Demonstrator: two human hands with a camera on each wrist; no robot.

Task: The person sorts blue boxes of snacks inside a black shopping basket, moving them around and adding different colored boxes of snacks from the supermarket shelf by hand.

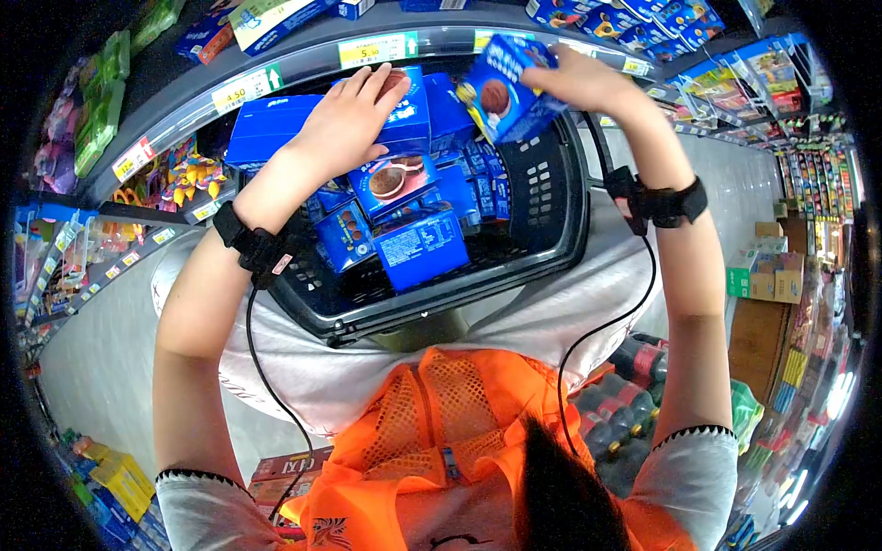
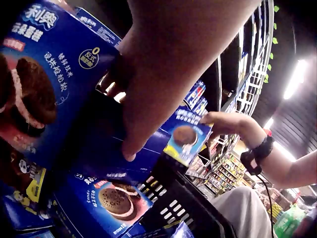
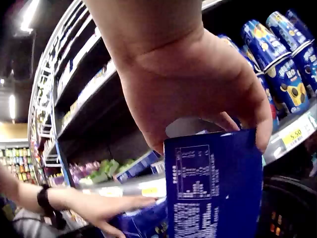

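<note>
My right hand (image 1: 584, 81) holds a blue cookie box (image 1: 511, 89), thumb and fingers at opposite sides of one end. In the right wrist view this box (image 3: 213, 183) shows a blue side with white print. My left hand (image 1: 342, 115) rests on a larger blue box (image 1: 276, 129) at the basket's far side, its fingers spread across the top. In the left wrist view, the thumb of the left hand (image 2: 148, 94) lies along the dark blue cardboard. Below both hands, the black basket (image 1: 542, 184) contains several blue cookie boxes, one tilted box (image 1: 421, 250) near its front.
A curved shelf edge with price tags (image 1: 378, 50) runs just beyond the basket. Blue cookie cups (image 3: 285, 74) stand on the shelf. The basket sits against the person's lap. Dark bottles (image 1: 617, 404) and cartons (image 1: 764, 275) stand to the right.
</note>
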